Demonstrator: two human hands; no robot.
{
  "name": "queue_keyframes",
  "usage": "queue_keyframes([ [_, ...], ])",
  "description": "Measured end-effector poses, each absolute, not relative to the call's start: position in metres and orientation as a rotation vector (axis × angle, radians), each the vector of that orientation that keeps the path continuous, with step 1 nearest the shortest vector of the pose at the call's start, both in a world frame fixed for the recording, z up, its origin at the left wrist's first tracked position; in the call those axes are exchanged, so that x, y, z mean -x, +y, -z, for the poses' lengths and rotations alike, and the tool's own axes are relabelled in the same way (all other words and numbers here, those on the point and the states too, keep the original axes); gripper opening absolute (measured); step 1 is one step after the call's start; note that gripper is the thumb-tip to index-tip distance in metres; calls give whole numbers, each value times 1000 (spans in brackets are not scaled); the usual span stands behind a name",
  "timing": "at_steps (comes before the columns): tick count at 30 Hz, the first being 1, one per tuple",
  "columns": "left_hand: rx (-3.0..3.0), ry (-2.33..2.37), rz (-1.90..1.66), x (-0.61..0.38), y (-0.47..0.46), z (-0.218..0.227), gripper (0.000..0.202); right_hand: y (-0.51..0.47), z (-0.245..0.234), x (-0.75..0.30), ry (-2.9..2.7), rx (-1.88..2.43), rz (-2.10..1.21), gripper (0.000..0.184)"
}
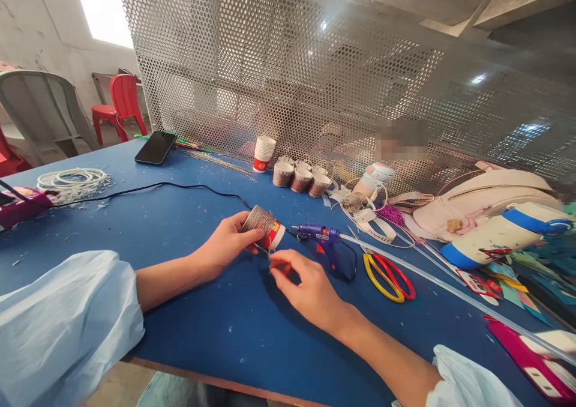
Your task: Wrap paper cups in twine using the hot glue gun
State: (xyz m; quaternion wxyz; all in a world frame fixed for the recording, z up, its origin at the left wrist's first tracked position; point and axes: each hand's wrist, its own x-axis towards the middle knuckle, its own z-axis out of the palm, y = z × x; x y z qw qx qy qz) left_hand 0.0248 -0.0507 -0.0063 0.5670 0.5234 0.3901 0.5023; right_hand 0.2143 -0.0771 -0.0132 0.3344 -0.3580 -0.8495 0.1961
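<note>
My left hand (pixel 227 242) is wrapped around a red and white paper cup (pixel 275 235), tilted on its side above the table. Grey-brown cord is wound round much of the cup, leaving a red and white band bare at the right end. Close below that end, my right hand (pixel 308 284) pinches the thin loose end of the cord (pixel 269 252) between thumb and fingers. Just right of the cup lies a blue hot glue gun (pixel 321 236) with a long clear glue stick (pixel 405 267) in its back. Scissors (pixel 389 277) with yellow and red handles rest beside it.
Several cord-wrapped cups (pixel 301 179) and a stack of paper cups (pixel 264 153) stand along the perforated metal screen (pixel 252 77). A phone (pixel 155 147) and coiled white cord (pixel 72 180) lie left. Bottles, a pink bag (pixel 486 197) and a power strip (pixel 531 359) crowd the right. A black cable (pixel 189 185) crosses the table.
</note>
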Motion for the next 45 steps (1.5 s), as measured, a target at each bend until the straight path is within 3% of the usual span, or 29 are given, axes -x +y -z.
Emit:
queue_keyframes([
  [5, -1093, 890, -1169, -25, -51, 4, 20, -84, 8, -215, -2494, 712, -127, 21],
  [11, -947, 899, -1299, -15, -40, -3, 22, -79, 3, -232, -2452, 663, 65, 20],
  [14, -906, 910, -1340, -10, -36, -5, 19, -79, -5, -247, -2385, 886, 3, 21],
  [19, -890, 944, -1333, -11, -36, -7, 16, -74, -25, -285, -2330, 1605, -393, 45],
  [22, -908, 943, -1311, -14, -38, -6, 16, -64, -32, -309, -2312, 1923, -418, 52],
  [25, -924, 951, -1288, -17, -40, -4, 16, -53, -30, -320, -2244, 2009, -350, 49],
  [30, -973, 967, -1245, -20, -43, -5, 17, -42, -16, -306, -2166, 1763, -209, 38],
  [37, -1029, 967, -1198, -22, -46, -1, 24, -25, 9, -282, -2016, 1579, -446, 36],
  [45, -1083, 955, -1162, -21, -44, 6, 24, -20, 22, -271, -2001, 1572, -415, 25],
])
